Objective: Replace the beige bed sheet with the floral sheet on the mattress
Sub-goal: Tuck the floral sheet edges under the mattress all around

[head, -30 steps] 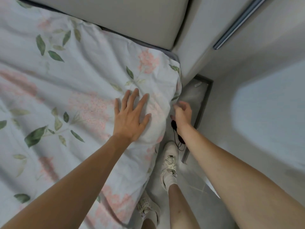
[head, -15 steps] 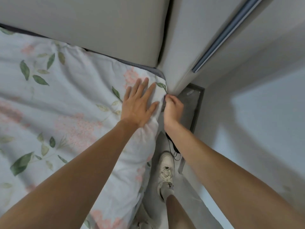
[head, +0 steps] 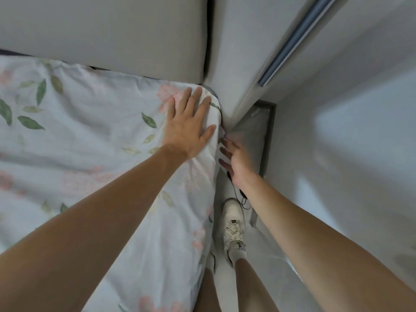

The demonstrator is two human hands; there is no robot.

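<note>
The floral sheet [head: 90,136], white with pink blooms and green leaves, covers the mattress and hangs over its right side. My left hand [head: 191,127] lies flat and open on the sheet at the mattress's far right corner, fingers spread toward the headboard. My right hand [head: 236,161] is blurred beside the mattress edge just below that corner, fingers apart and touching the hanging sheet, holding nothing. The beige sheet is not in view.
A grey padded headboard [head: 112,34] runs along the top. A wall corner with a metal strip [head: 295,39] stands tight against the bed corner. My white shoe [head: 233,228] is in the narrow floor gap; a black cord [head: 242,197] dangles by my right wrist.
My left hand slid further up to the mattress's far corner. My right hand let go of the sheet's edge at the corner, opened and dropped lower along the mattress side.
</note>
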